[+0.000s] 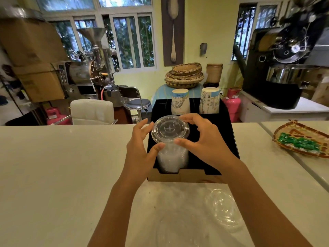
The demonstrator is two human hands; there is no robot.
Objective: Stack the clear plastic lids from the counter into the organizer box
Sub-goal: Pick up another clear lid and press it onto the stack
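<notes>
1. Both hands reach over the black organizer box [229, 139] on the white counter [62, 166].
2. Left hand [140, 148] pinches the top clear lid [170, 129] at its left rim, thumb in front, fingers behind.
3. Right hand [204, 139] grips the same lid at its right rim in the same way.
4. That lid sits on a stack of lids [171, 157] in the front left compartment.
5. Two paper cups [180, 102] stand upside down at the back of the box.
6. More clear lids [222, 209] lie on the counter just before the box, between the forearms.
</notes>
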